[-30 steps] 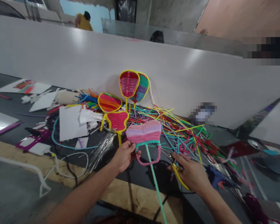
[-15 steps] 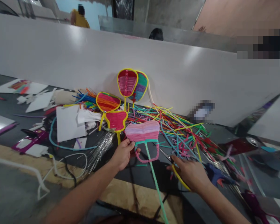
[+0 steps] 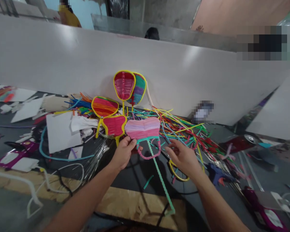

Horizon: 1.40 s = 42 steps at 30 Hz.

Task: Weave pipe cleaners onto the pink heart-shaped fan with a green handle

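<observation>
My left hand (image 3: 124, 150) pinches the lower left edge of a pipe cleaner fan (image 3: 145, 128), striped lilac and pink. A pink twisted loop hangs under it, and a long mint-green twisted handle (image 3: 160, 180) slants down towards me. My right hand (image 3: 182, 156) hovers just right of the loop, fingers bent and apart, holding nothing. Below it lie scissors with yellow handles (image 3: 175, 173), partly hidden by the hand. A short green pipe cleaner piece (image 3: 148, 182) rests on the dark table. Close behind my left hand is a red fan with yellow edging (image 3: 114, 125).
Finished-looking fans (image 3: 124, 85) lean against the white partition (image 3: 91, 58). Loose pipe cleaners (image 3: 176, 125) are heaped behind my hands. White boards (image 3: 62, 132) lie left; a blue glue gun (image 3: 218, 174) and a dark red can (image 3: 239, 143) are right. People sit or stand beyond the partition.
My right hand has let go of the scissors, now lying on the table, and has risen towards the fan. The left hand keeps its hold, and the fan's whole handle now shows.
</observation>
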{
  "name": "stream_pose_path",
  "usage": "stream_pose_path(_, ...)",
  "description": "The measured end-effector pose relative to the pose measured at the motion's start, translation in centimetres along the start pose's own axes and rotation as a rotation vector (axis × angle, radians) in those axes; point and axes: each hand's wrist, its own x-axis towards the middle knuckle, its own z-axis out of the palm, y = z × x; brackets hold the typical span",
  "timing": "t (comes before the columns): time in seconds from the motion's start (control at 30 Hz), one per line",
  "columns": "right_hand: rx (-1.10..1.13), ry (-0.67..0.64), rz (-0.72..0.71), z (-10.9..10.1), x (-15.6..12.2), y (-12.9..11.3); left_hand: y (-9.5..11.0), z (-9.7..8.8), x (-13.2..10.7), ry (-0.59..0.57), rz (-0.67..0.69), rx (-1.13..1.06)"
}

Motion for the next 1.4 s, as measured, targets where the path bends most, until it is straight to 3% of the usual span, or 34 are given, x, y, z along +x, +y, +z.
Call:
stream_pose_path(0.13, 0.002, 0.002, 0.075, 1.5, 2.1, -2.9, -0.2, 0.7, 0.0, -0.04, 0.035, 0.058)
stream_pose_path(0.3, -0.172, 0.036, 0.061, 2.5, 4.1, -3.7, 0.6, 1.0, -0.4, -0.035, 0.11, 0.086)
stream_pose_path(0.5, -0.047, 0.068, 0.021, 2.3, 5.2, -5.0, 1.8, 0.4, 0.1, 0.011, 0.185, 0.11)
stream_pose_path(0.67, 0.181, -0.062, -0.05, 3.1, 5.1, -4.7, 1.9, -0.7, 0.8, 0.023, 0.117, 0.119)
stream_pose_path(0.8, 0.281, -0.02, -0.017, 4.4, 4.9, -4.0, 1.1, -0.7, 0.8, 0.019, 0.072, -0.051)
stream_pose_path(1.0, 0.071, 0.021, 0.02, 5.4, 4.7, -4.8, 0.0, 0.0, 0.4, -0.158, -0.12, -0.364)
stream_pose_path(1.4, -0.132, -0.122, -0.037, 5.3, 4.2, -5.6, 0.3, 0.1, 0.3, -0.08, -0.097, -0.295)
